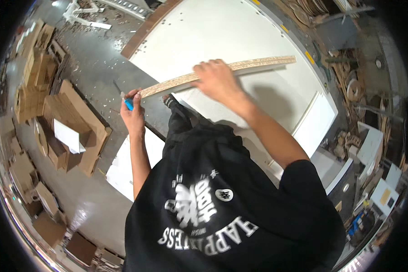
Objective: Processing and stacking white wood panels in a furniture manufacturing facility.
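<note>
A long, narrow particleboard strip (258,63), with a raw speckled edge turned up and a pale face below, stands on edge above a white work surface (213,34). My right hand (217,81) is closed over its middle, fingers across the upper edge, slightly blurred. At the strip's left end my left hand (133,113) is closed round a blue-handled screwdriver (128,104), whose thin dark shaft points away to the upper left. The left fingers also meet the strip's end. The strip's underside is mostly hidden.
Stacked cardboard and brown boards (72,127) lie on the floor to the left. A white panel (138,161) sits low beside my left forearm. Scrap and offcuts (349,90) crowd the right side. Debris litters the concrete floor (95,68) at the far left.
</note>
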Tool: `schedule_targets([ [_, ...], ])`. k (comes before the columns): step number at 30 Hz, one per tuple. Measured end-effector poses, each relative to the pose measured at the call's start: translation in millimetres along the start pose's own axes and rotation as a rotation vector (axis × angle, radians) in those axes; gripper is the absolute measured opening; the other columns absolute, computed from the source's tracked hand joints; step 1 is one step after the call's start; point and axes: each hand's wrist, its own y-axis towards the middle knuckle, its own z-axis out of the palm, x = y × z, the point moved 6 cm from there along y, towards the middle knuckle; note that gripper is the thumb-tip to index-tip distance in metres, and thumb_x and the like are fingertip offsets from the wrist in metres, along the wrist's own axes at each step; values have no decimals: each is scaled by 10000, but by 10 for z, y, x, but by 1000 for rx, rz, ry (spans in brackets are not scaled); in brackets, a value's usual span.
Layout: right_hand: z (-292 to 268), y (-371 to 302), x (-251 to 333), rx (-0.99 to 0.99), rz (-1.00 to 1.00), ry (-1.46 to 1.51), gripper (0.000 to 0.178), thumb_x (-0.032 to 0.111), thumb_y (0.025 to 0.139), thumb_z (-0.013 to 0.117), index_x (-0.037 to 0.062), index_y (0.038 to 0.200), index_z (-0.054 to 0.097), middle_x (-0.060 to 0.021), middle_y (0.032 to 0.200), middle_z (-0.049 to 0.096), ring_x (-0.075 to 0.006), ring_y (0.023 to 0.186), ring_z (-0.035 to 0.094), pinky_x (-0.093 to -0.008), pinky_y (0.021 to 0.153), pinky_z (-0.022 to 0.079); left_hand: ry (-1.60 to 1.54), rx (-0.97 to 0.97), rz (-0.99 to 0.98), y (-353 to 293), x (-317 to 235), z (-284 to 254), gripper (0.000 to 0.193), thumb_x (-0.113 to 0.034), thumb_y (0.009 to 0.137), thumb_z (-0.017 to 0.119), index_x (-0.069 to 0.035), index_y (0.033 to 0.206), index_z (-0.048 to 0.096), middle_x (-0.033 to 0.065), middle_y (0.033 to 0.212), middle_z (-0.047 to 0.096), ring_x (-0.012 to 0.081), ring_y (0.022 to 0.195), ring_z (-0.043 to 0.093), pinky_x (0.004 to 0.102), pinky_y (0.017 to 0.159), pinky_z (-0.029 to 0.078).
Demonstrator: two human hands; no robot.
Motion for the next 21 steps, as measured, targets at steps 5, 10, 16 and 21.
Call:
schedule_targets([
  [5,-119,-137,-274,12,-57,108,367,409,937,702,106,1143,683,-81,1072,719,-272,1050,675,-422,941,499,-98,53,-73,33,49,39,242,-188,1013,697,-39,1202,672,0,1020,716,21,606,431,203,518,339],
  [10,-255,-156,-349,-13,-57,165,421,423,966,666,98,1233,666,-79,1147,722,-284,1090,655,-422,989,469,-49,17,-76,-36,0,41,301,-208,1024,686,-21,1257,648,-7,1021,703,17,575,424,202,511,341],
  [16,-218,-199,-395,-23,-41,163,533,472,975,653,96,1352,626,-122,1342,658,-308,1290,574,-489,1167,359,15,37,20,-62,105,4,372,-263,1028,689,-14,1299,635,3,1026,698,27,585,459,212,507,361],
  [21,-162,-233,-355,35,-17,14,887,619,867,717,152,1565,433,-126,1587,460,-316,1491,397,-552,1276,195,27,16,66,-88,106,25,426,-300,1033,684,-6,1334,625,24,973,671,45,570,461,228,508,375],
])
